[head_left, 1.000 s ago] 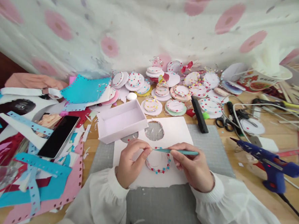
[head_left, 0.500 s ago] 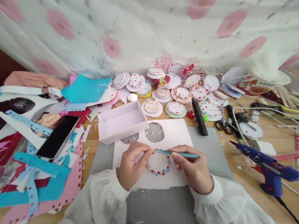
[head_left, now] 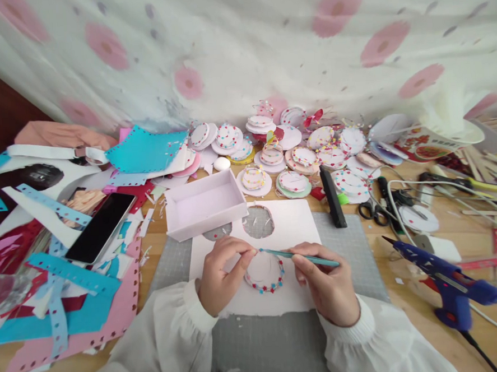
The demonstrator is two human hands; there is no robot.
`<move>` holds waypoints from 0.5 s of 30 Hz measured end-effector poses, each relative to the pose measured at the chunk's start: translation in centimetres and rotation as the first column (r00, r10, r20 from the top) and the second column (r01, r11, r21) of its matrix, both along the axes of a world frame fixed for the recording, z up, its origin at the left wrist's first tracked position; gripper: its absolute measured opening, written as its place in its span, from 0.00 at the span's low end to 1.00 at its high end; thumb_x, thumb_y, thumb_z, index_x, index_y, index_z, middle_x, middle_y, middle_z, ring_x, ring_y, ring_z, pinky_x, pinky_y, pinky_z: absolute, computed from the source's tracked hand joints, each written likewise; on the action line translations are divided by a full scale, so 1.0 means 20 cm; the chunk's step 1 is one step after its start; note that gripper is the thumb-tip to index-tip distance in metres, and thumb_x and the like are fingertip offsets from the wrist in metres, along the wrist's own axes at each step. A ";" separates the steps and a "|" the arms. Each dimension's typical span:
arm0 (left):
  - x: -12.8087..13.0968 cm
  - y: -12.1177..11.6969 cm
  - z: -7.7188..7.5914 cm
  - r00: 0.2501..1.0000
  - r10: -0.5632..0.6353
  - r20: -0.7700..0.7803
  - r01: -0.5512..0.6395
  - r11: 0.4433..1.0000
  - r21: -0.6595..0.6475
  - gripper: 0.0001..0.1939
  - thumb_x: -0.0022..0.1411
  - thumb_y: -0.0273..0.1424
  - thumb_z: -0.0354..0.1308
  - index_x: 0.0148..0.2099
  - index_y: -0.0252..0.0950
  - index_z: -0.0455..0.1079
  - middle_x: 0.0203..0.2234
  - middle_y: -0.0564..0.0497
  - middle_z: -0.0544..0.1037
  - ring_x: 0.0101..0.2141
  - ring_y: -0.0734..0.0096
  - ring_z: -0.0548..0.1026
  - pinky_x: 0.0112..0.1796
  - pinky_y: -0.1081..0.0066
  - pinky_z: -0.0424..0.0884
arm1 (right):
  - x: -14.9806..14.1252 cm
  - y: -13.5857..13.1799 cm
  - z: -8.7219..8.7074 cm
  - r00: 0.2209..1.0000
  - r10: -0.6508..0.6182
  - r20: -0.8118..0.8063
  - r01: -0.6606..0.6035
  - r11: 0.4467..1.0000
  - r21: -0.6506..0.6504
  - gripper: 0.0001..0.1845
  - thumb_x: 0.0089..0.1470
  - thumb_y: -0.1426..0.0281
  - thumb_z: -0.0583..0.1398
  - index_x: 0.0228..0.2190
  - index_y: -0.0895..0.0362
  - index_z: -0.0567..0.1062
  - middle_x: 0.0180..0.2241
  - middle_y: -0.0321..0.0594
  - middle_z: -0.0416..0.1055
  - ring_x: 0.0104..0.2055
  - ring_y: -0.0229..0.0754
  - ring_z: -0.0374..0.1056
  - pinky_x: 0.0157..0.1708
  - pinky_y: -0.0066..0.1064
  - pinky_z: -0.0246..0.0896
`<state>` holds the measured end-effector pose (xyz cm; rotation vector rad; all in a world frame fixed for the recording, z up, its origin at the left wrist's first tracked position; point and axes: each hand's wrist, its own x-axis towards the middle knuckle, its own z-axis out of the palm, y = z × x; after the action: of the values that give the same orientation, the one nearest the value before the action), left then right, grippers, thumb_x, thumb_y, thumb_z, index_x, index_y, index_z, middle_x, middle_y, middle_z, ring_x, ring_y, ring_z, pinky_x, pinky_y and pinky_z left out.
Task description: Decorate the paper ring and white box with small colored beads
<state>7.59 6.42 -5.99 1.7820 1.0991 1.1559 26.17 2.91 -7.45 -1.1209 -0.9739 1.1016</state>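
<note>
A thin ring dotted with small red and blue pieces (head_left: 272,290) is over a white sheet of card (head_left: 293,220) with round holes cut in it. My left hand (head_left: 222,274) is closed, thumb and forefinger pinched at the ring's upper left edge. In my right hand (head_left: 328,282) are slim teal tweezers (head_left: 316,259), held nearly level like a pen. Their tip points left and meets the top of the ring, close to my left fingertips. Whether a tiny piece is between the tips I cannot tell.
A white open box (head_left: 207,202) stands behind the card on a grey cutting mat (head_left: 266,342). Decorated rings on discs (head_left: 254,178) crowd the back. A blue glue gun (head_left: 452,286) and scissors (head_left: 372,213) lie right; a phone (head_left: 101,226) and paper scraps (head_left: 72,272) left.
The tweezers and my right hand have shifted slightly right. My left hand keeps its pinch at the ring. The whole view has moved a little.
</note>
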 end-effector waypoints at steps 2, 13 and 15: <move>0.00 0.00 0.03 1.000 0.006 -0.017 -0.005 1.000 0.021 0.05 0.60 0.24 0.56 0.32 0.34 0.72 0.27 0.49 0.77 0.32 0.69 0.73 0.41 0.66 0.64 | 0.00 -0.01 0.04 0.988 -0.089 0.128 0.069 0.986 0.151 0.04 0.51 0.74 0.62 0.30 0.55 0.77 0.29 0.39 0.76 0.18 0.32 0.64 0.17 0.27 0.62; 0.03 -0.14 0.24 0.985 0.001 0.175 0.075 0.902 -0.426 0.14 0.61 0.34 0.55 0.25 0.33 0.70 0.22 0.52 0.73 0.28 0.71 0.70 0.33 0.72 0.66 | -0.10 -0.15 0.14 0.510 -0.321 0.798 -0.457 0.685 0.568 0.23 0.52 0.82 0.57 0.51 0.65 0.68 0.45 0.52 0.73 0.45 0.43 0.71 0.39 0.32 0.70; 0.01 -0.15 0.23 0.985 0.017 0.170 0.059 0.901 -0.430 0.14 0.61 0.35 0.54 0.25 0.33 0.70 0.22 0.51 0.73 0.29 0.70 0.70 0.35 0.71 0.66 | -0.08 -0.22 0.16 0.503 -0.286 0.816 -0.431 0.735 0.523 0.22 0.52 0.82 0.56 0.50 0.62 0.69 0.43 0.48 0.74 0.44 0.43 0.70 0.40 0.34 0.69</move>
<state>7.86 3.47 -1.31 1.3206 1.1280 0.9384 24.52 -1.40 -4.35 -0.9552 -2.0674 0.0269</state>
